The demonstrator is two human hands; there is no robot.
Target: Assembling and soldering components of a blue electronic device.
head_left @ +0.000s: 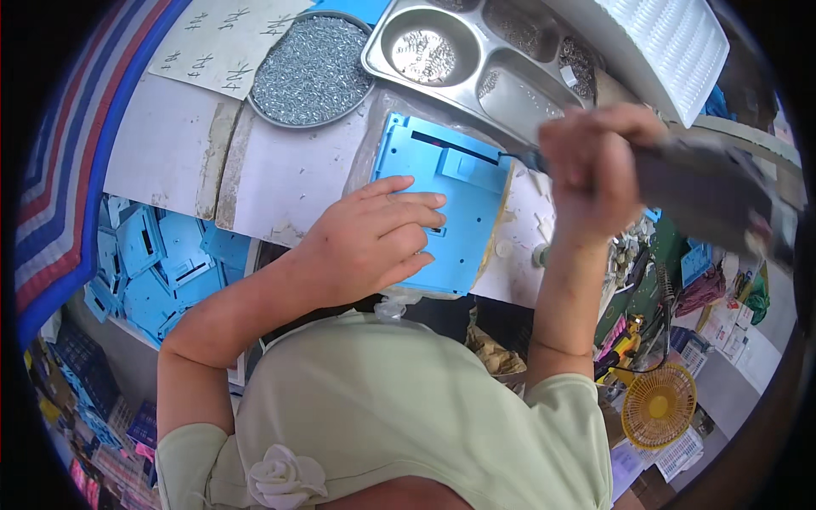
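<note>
A light-blue plastic panel (463, 200) with slots and small holes lies on clear plastic wrap on the white bench. My left hand (374, 242) rests on its left side, fingers stretched out and slightly apart, palm down. My right hand (595, 166) is closed round a dark electric screwdriver (705, 187), blurred by motion. The screwdriver's body points off to the right, and its thin bit reaches the panel's upper right corner. Whether a screw sits under the bit is too small to make out.
A round tray of small silver screws (313, 72) stands at the far left of the panel. Beyond it is a steel compartment tray (467, 89) with small metal parts. More blue plastic parts (166, 268) fill a box at left. A yellow basket (659, 406) is at lower right.
</note>
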